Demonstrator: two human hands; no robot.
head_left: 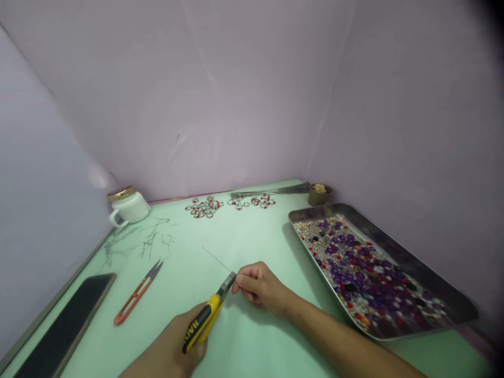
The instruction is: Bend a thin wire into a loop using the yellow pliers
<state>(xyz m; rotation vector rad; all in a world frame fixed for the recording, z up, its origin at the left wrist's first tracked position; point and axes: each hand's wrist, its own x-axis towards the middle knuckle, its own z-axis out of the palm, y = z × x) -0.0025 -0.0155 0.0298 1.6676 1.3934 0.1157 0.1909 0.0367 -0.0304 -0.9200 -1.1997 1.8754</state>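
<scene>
My left hand (173, 344) grips the yellow and black handles of a pair of pliers (208, 312), near the front of the pale green table. The plier jaws (227, 283) close on a thin metal wire (216, 258) that runs up and to the left. My right hand (260, 286) pinches the other end of that wire right beside the jaws, fingers pressed together.
A steel tray (444, 286) full of purple, red and small pale beads lies at the right. Orange thread snips (137, 294) and a dark phone (65, 328) lie at the left. Cut wire bits (145, 241), a white lidded cup (128, 206), beaded rings (205, 206), wire rods (271, 191) and a small cup (319, 194) sit farther back.
</scene>
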